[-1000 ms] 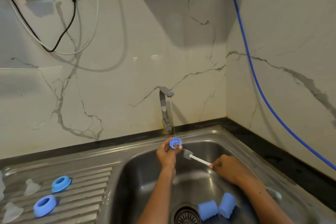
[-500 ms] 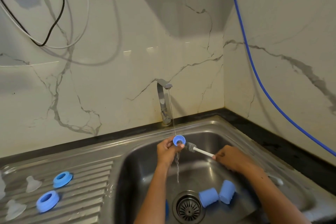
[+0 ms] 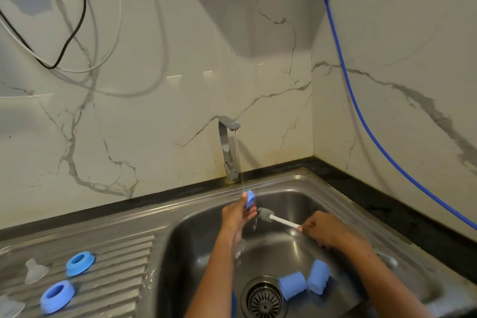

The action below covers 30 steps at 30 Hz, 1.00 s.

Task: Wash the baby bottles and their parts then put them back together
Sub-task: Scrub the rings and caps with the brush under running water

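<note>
Blue bottle part, held edge-up under the thin stream from the tap so that water runs across it, above the sink. Left hand: fingers curled, pinching the part. Right hand: fingers closed round the handle of the bottle brush, its head poised just beside the part. Two blue caps lie by the drain, probably awaiting washing; two blue rings rest on the draining board.

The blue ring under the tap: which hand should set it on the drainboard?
Probably left. The left hand already holds the ring, and the drainboard lies on its side; the right hand grips the brush.
</note>
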Motion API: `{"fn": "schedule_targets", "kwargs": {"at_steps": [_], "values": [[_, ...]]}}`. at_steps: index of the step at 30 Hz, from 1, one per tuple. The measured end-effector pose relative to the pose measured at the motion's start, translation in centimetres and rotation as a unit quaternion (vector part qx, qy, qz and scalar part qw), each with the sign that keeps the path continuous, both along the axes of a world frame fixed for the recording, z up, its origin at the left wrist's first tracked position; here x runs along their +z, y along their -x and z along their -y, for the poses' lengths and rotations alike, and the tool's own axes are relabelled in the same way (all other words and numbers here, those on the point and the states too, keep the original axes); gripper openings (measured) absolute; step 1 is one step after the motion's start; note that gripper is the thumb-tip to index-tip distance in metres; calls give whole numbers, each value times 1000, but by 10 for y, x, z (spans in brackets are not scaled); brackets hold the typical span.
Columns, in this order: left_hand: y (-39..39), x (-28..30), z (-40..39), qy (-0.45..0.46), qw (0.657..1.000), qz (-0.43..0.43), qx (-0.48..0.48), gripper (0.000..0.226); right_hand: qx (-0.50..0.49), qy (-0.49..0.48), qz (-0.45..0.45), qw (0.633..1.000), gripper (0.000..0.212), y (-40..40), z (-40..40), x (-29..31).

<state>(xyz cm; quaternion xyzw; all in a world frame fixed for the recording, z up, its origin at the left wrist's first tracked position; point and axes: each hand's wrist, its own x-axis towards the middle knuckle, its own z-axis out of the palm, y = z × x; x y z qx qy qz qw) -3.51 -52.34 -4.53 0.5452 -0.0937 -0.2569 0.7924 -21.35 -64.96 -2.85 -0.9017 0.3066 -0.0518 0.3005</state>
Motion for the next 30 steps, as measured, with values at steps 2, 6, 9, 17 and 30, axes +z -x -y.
{"fn": "schedule_targets", "kwargs": {"at_steps": [2, 6, 9, 17, 30], "values": [[0, 4, 6, 54, 994, -92, -33, 38, -4, 1, 1, 1000, 33, 0, 1, 1], [2, 9, 9, 163, 952, -256, -38, 43, -10, -7, 1, 1000, 37, 3, 4, 3], [-1, 6, -1, 189, 938, -285, -60, 37, -12, -7, -1, 1000, 37, 4, 3, 4], [-1, 6, -2, 197, 936, -281, -74, 35, -2, -13, -11, 1000, 37, 4, -1, 2], [-2, 5, 13, 194, 954, -219, -64, 30, 7, -10, -16, 1000, 27, 3, 4, 3]]}}
